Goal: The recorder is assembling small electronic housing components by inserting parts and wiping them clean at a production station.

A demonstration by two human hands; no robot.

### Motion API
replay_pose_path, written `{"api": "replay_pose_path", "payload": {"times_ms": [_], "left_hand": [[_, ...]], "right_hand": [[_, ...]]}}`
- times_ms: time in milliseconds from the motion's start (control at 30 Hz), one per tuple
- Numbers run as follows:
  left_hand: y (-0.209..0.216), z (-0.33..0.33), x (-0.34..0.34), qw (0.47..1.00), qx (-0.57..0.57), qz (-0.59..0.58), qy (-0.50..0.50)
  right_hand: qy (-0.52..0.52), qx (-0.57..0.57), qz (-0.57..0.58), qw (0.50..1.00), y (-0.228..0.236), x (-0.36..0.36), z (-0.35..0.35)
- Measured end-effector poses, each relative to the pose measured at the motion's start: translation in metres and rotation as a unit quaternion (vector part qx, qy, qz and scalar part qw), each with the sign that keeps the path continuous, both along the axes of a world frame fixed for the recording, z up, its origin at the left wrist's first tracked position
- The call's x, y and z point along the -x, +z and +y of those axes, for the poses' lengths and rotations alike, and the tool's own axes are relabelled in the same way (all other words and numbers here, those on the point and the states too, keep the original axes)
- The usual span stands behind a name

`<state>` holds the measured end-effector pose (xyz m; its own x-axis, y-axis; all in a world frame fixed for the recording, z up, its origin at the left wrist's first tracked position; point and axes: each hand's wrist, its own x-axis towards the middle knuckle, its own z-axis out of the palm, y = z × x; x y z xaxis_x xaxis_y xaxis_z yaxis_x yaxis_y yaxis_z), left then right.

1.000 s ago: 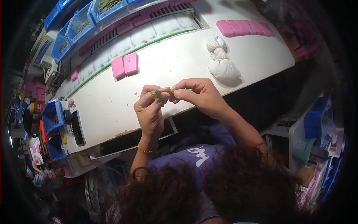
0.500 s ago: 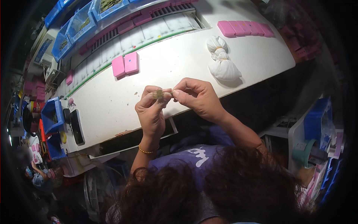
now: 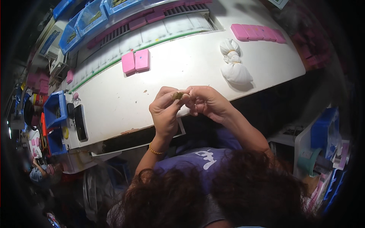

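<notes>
My left hand (image 3: 164, 111) is closed, its thumb and fingers pinching a small olive-brown bundle (image 3: 177, 95) that looks like thin strands or tiny pieces; its exact kind I cannot make out. Against those fingertips, my right hand (image 3: 213, 105) is closed too, fingers curled and thumb pressed in at the bundle's right side. What lies between the right fingertips is hidden. Both hands are held over the near edge of the white table (image 3: 110, 98). Beyond them lie two pink blocks (image 3: 135, 61) side by side.
A tied white cloth bag (image 3: 236, 72) lies right of my hands, with a row of pink blocks (image 3: 258, 33) behind it. Blue bins (image 3: 91, 17) line the far left, past a green strip (image 3: 102, 69). A black phone (image 3: 80, 123) sits by the left edge; another person (image 3: 38, 173) is farther left.
Both hands have shifted slightly right in the picture, along with the whole scene. My right fingers have turned downward and come closer to the left fingertips, and less of the bundle shows.
</notes>
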<state>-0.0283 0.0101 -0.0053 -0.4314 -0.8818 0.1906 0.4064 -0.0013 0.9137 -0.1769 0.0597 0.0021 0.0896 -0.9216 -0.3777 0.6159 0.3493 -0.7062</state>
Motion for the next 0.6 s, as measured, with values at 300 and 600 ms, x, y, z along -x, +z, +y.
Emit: {"api": "replay_pose_path", "payload": {"times_ms": [300,600], "left_hand": [[-0.004,-0.007,-0.005,0.989,-0.147,0.002,-0.002],[-0.002,-0.007,-0.009,0.985,-0.168,0.029,-0.008]], "right_hand": [[0.059,0.197,0.384,0.900,-0.033,-0.044,0.040],[0.083,0.365,0.550,0.747,-0.065,-0.060,0.039]]}}
